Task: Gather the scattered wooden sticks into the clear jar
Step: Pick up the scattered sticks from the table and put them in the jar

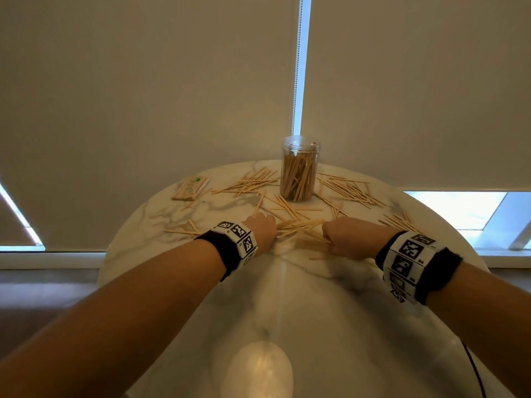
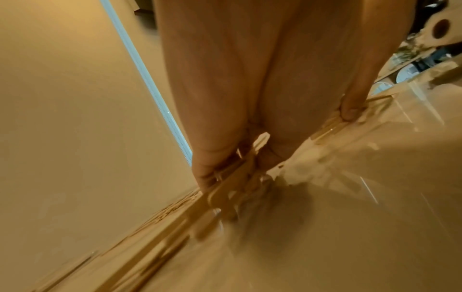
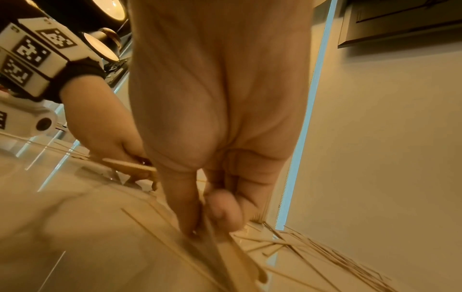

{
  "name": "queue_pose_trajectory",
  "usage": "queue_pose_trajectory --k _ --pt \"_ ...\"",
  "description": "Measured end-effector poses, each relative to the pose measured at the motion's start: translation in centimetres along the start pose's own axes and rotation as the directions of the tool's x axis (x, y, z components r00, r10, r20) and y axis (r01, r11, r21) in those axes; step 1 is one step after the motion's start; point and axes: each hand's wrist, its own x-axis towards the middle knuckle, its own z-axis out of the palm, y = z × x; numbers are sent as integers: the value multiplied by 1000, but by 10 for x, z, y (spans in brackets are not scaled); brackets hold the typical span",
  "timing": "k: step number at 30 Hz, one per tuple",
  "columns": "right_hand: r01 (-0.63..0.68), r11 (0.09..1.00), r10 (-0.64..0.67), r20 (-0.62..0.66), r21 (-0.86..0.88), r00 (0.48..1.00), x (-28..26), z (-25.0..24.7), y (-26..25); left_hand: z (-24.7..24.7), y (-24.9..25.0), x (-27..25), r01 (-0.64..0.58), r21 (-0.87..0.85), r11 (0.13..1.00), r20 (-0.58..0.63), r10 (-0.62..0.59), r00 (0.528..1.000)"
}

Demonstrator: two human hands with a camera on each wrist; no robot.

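A clear jar [image 1: 300, 168], partly filled with upright wooden sticks, stands at the back middle of the round marble table [image 1: 330, 311]. More sticks lie scattered left [image 1: 250, 183], right [image 1: 347, 189] and in front of the jar. My left hand [image 1: 260, 229] and right hand [image 1: 344, 237] face each other over a bunched pile of sticks [image 1: 301, 232] on the tabletop. In the left wrist view my left hand [image 2: 272, 138] curls round blurred sticks [image 2: 232, 181]. The right hand [image 3: 207, 217] pinches sticks [image 3: 232, 254] between thumb and finger.
A wrapped packet of sticks [image 1: 191, 188] lies at the back left. Loose sticks sit near the table's left side [image 1: 184, 229] and right edge [image 1: 402, 221]. Closed blinds with a bead chain [image 1: 296, 81] hang behind. A black cable [image 1: 475, 372] runs off the front right.
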Motion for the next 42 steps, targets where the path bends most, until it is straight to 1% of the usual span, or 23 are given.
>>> queue_pose_trajectory --k 1,3,6,8,11,15,17,19,20,22,23,24,27,29,30,31,33,35,36,37,38,40,42 --pt "-11 999 11 -17 32 1000 -1 0 1 -2 -2 1 5 -40 999 0 -5 1000" --pt "-30 993 38 -74 110 997 -3 -2 4 -8 -8 3 -12 -191 981 -48 3 999" --pt "-47 953 103 -175 299 979 -4 -9 10 -20 -16 0 -82 -404 911 -192 3 981" --pt "-36 913 139 -228 407 964 -7 -18 10 -31 -16 -5 -125 -518 846 -258 -16 966" --pt "26 867 146 -304 498 941 -12 -33 3 -47 -10 -13 -192 -655 731 -333 -50 942" --pt "133 810 127 -392 572 911 -18 -50 -15 -63 2 -14 -288 -743 605 -440 -116 891" --pt "171 784 127 -424 596 897 -19 -56 -29 -68 9 -13 -366 -778 511 -471 -89 877" --pt "205 748 136 -448 632 884 -16 -60 -44 -69 15 -13 -387 -812 437 -462 -77 883" --pt "222 726 149 -464 651 873 -13 -61 -50 -69 17 -14 -377 -833 405 -449 -97 888" --pt "248 693 172 -490 677 855 -8 -62 -61 -67 18 -16 -356 -879 318 -423 -175 889" --pt "263 685 167 -498 680 851 -7 -63 -65 -66 16 -16 -350 -901 255 -405 -214 889" --pt "279 688 148 -506 670 850 -5 -62 -68 -64 13 -18 -331 -924 190 -371 -247 895" --pt "304 741 74 -523 599 849 -3 -60 -76 -61 2 -20 -282 -959 -2 -268 -315 911" --pt "309 741 72 -528 596 846 -5 -57 -80 -60 -2 -23 -285 -949 -135 -225 -341 912" --pt "294 746 87 -525 597 846 -6 -56 -82 -60 -4 -24 -294 -937 -189 -214 -356 910" --pt "253 763 110 -506 595 855 -9 -55 -85 -60 -6 -25 -303 -925 -231 -202 -375 905" --pt "128 799 157 -411 587 898 -11 -49 -88 -61 -8 -27 -325 -896 -302 -186 -410 893" --pt "40 850 139 -297 525 945 -10 -41 -92 -63 -8 -30 -349 -844 -408 -170 -414 894" --pt "42 865 110 -269 501 957 -9 -37 -94 -64 -7 -32 -357 -813 -461 -166 -403 900" --pt "63 860 85 -264 506 961 -10 -35 -95 -65 -5 -34 -361 -783 -507 -166 -388 906" --pt "88 838 72 -269 539 960 -11 -34 -96 -65 -3 -35 -362 -760 -540 -167 -376 912" --pt "117 778 78 -279 618 957 -15 -34 -97 -64 0 -38 -366 -723 -586 -168 -365 916" --pt "129 747 84 -284 652 955 -18 -34 -98 -64 -1 -37 -388 -692 -609 -166 -389 906"
